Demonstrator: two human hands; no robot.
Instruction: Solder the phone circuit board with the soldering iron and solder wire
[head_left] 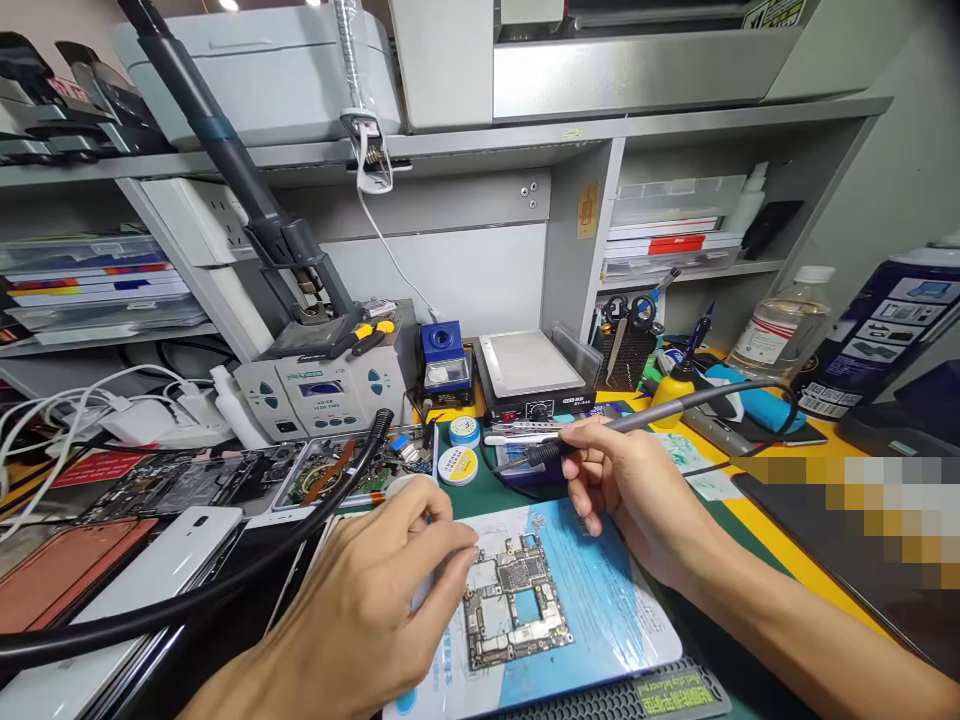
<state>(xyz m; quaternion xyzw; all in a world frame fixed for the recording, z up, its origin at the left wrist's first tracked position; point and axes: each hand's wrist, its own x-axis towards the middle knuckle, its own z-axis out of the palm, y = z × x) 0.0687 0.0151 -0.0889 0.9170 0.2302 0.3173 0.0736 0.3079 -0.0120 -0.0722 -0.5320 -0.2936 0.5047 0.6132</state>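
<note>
"Item one?"
"Circuit board [499, 640], flat on a blue-and-white pad [611, 590], at six o'clock in view."
"Hands?"
"Apart. Left hand [390, 595], board's nine o'clock: fingertips drawn together; cannot tell whether on anything. Right hand [634, 480], one o'clock: closed round a soldering iron [546, 452], tip towards nine."
"Beyond?"
"Yellow-and-white tin [457, 465], eleven o'clock; metal-topped unit [532, 362], twelve."

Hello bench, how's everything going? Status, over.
Right hand: gripping soldering iron, tip off board. Left hand: by board's left side, contact unclear. Board: flat on blue-white sheet. Black hose arcs beside left hand.
</note>
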